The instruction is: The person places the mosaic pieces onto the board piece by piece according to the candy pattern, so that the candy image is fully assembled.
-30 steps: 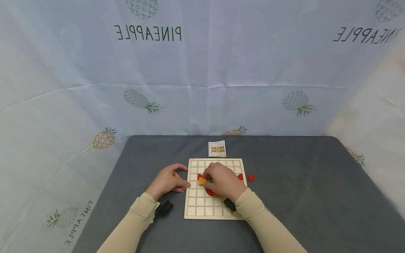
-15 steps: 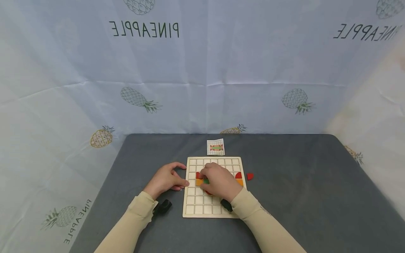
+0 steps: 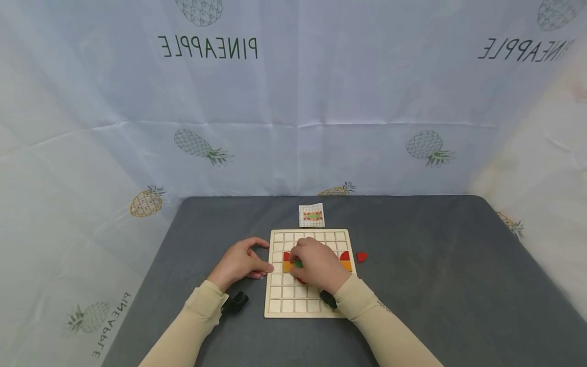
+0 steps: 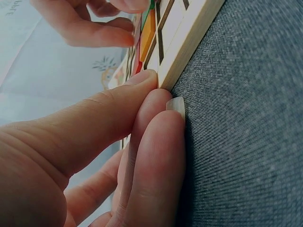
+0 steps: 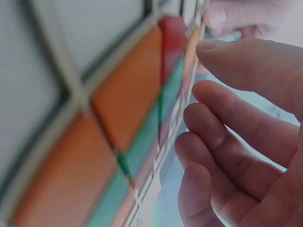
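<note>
A pale wooden grid board point(image 3: 287, 306) lies on the grey table. At its left edge, my left hand point(image 3: 240, 264) pinches the rim between thumb and fingers, as the left wrist view shows close up. Over the board's middle is my right hand point(image 3: 318, 262), thumb and fingers loosely bent, holding no loose piece that I can see. Its thumb tip is close to an orange piece point(image 3: 287, 266) in the grid; whether they touch I cannot tell. Red pieces point(image 3: 345, 256), another orange piece point(image 5: 128, 90) and green pieces point(image 5: 142, 137) also fill cells. The right hand hides part of the pattern.
A loose red piece point(image 3: 361, 257) with a curved edge lies just right of the board. Behind the board is a small printed pattern card point(image 3: 312, 215). A white pineapple-print cloth point(image 3: 298, 102) hangs around the table point(image 3: 435, 265).
The orange piece that my right hand held tilted a second ago now lies flat in the left part of the pattern. My right hand has eased off it; the left hand stays at the rim.
</note>
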Available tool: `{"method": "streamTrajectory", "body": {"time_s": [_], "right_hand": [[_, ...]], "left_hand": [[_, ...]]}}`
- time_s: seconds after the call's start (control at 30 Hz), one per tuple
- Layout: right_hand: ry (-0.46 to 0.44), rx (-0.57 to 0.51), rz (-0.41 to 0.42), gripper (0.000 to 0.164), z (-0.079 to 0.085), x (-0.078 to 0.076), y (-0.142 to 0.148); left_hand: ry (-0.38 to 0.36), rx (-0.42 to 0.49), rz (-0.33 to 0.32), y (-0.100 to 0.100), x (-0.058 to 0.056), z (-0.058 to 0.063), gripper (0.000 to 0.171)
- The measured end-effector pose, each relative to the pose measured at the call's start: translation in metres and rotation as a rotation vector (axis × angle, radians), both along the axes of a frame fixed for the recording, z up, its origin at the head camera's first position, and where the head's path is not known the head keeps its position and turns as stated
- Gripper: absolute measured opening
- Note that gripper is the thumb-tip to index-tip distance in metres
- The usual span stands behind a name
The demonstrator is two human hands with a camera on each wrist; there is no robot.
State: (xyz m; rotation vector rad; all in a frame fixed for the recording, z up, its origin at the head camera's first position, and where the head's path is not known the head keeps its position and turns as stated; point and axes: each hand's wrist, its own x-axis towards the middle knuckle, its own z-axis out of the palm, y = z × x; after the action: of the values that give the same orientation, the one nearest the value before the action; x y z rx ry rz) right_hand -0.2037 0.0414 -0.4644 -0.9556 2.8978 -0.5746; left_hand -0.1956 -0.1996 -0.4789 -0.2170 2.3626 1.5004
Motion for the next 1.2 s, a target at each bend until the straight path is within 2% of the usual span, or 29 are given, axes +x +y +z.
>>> {"method": "streamTrajectory", "body": {"time_s": [0.13,0.27,0.53,0.7,0.87,1.2], "right_hand": [[0.003,-0.060,-0.035,0.007,0.007,-0.003,0.016],[-0.003,-0.080,-0.083,0.010,0.010,-0.007,0.045],[-0.046,-0.070,-0.216,0.018,0.002,-0.011,0.119],[-0.068,-0.050,-0.249,0.024,-0.001,-0.011,0.152],[-0.093,-0.052,-0.239,0.024,-0.001,-0.013,0.162],[-0.110,-0.032,-0.246,0.024,-0.006,-0.014,0.163]], "left_hand": [[0.005,0.019,-0.011,-0.001,0.002,0.000,0.065],[-0.002,0.007,-0.007,0.000,0.002,0.000,0.066],[-0.002,0.014,-0.007,0.001,0.004,0.000,0.066],[0.006,0.007,-0.006,0.001,0.001,-0.002,0.066],[0.005,0.001,0.006,-0.001,0.001,-0.002,0.066],[0.005,0.020,-0.015,-0.001,0.002,-0.002,0.067]]}}
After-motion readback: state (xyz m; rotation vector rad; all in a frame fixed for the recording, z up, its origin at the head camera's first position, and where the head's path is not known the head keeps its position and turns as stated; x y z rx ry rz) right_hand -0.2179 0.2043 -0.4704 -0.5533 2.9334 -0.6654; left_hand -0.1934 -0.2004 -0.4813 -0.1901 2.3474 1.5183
